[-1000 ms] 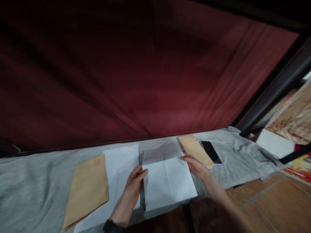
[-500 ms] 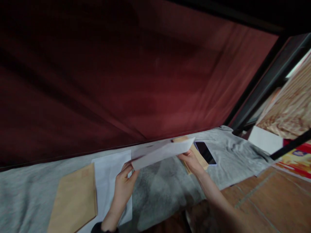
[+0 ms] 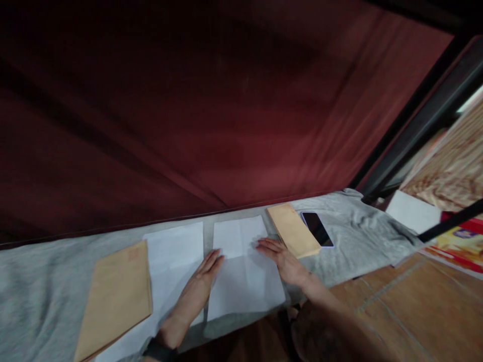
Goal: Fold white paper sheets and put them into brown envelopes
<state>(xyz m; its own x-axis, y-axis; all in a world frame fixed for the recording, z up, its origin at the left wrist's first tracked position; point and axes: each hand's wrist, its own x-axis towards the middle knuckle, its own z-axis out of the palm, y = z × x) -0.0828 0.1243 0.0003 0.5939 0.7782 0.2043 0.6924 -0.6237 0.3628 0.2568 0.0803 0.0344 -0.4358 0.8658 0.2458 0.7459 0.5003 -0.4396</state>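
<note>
A creased white sheet of paper [image 3: 241, 271] lies flat on the grey cloth [image 3: 45, 286] in front of me. My left hand [image 3: 202, 279] rests flat on its left edge, fingers stretched out. My right hand [image 3: 283, 259] lies flat on its right side, fingers spread. To the left lies a second white sheet [image 3: 171, 264], partly under a large brown envelope [image 3: 116, 296]. A smaller brown envelope [image 3: 292, 230] lies just right of my right hand.
A dark phone [image 3: 317, 229] lies face up beside the smaller envelope. A dark red curtain [image 3: 188, 125] hangs behind the surface. To the right are a black frame [image 3: 426, 110], a white box [image 3: 413, 211] and a tiled floor [image 3: 415, 306].
The sheet was lifted off the cloth by both hands half a second ago. It now lies flat again, with both hands open on top of it.
</note>
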